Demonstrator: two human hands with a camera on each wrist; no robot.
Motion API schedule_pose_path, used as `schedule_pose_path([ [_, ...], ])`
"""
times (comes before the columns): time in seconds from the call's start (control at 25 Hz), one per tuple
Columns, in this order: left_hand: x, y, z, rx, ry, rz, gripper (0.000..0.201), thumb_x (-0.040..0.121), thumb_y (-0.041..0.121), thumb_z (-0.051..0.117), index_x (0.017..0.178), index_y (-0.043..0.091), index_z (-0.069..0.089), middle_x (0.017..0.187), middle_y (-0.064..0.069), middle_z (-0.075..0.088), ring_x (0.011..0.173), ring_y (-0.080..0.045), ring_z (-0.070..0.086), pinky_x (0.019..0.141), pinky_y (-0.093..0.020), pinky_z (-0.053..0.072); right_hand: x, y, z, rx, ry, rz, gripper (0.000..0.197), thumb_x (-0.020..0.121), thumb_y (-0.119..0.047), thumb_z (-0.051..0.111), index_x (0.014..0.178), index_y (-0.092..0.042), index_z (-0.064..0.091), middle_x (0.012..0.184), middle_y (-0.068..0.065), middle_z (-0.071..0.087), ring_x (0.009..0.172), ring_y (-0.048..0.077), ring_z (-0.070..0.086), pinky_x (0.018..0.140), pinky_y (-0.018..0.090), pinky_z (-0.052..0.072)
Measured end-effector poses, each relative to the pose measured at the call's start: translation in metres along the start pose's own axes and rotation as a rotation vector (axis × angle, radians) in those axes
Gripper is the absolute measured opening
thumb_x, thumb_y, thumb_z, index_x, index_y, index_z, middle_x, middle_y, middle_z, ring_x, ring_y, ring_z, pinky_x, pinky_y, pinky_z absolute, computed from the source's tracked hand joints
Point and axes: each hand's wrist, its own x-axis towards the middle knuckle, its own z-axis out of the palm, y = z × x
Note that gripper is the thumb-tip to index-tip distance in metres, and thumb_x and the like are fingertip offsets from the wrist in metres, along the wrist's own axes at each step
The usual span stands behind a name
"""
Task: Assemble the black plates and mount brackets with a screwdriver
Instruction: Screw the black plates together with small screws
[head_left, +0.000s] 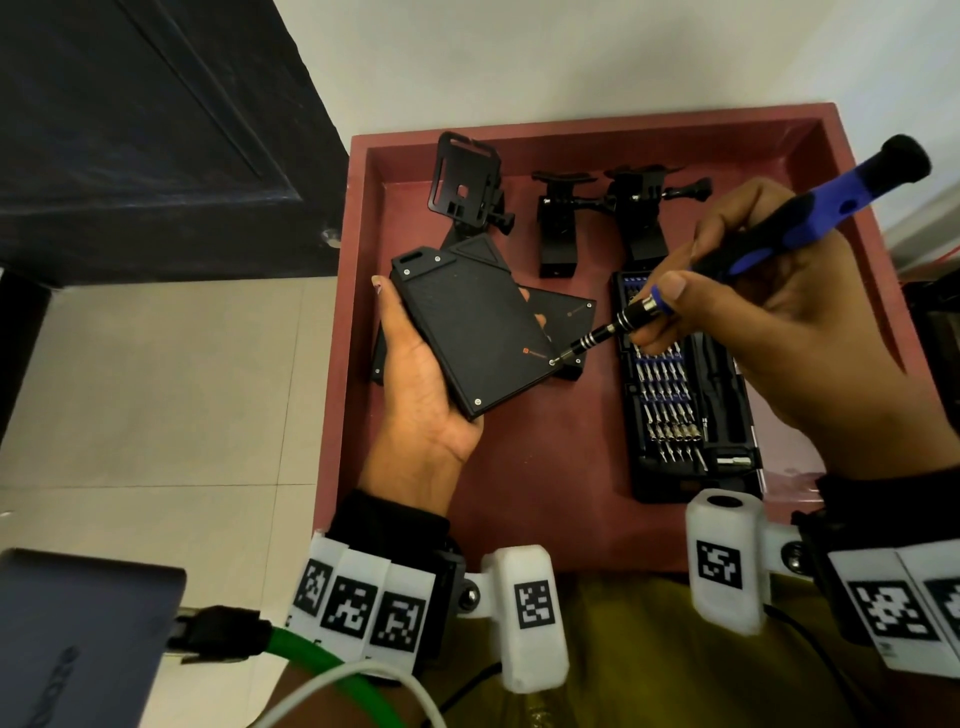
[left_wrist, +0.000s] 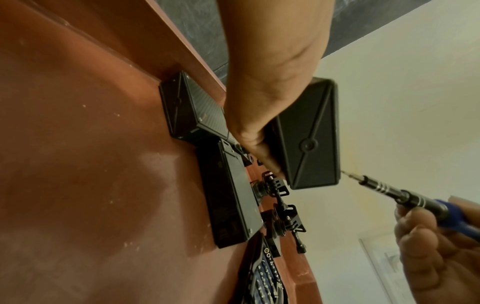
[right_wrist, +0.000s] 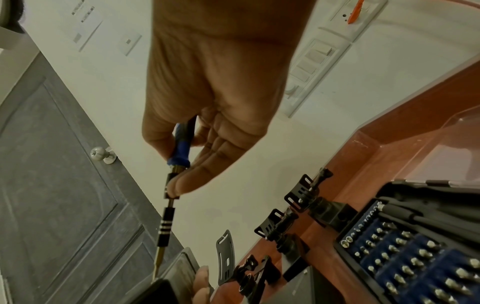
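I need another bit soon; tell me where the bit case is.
In the head view the open bit case lies on the red tray's right side, under the right hand, nearer than the brackets.

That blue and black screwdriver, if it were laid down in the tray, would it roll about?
Probably a little. The screwdriver has a round handle and a slim ringed shaft, so it might roll until the red tray wall or the bit case stops it. It looks stiff, and light enough that the right hand steers it with fingertips.
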Motion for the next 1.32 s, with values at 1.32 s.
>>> schedule_pose_path([
  [1.32,0.006,-0.004,-0.001,0.104,0.066,0.042,0.086,0.09,0.071,0.019,0.136,0.007,0.052,0.129,-0.02,0.06,0.112,-0.034,0.06,0.093,-0.047,0.051,0.0,-0.019,0.02,-0.243,-0.013,0.032,0.027,0.078,-0.018,0.072,0.093,-0.025,0.051,0.086,0.009,0.069,0.057,0.016,0.069,0.051,0.023,0.053],
])
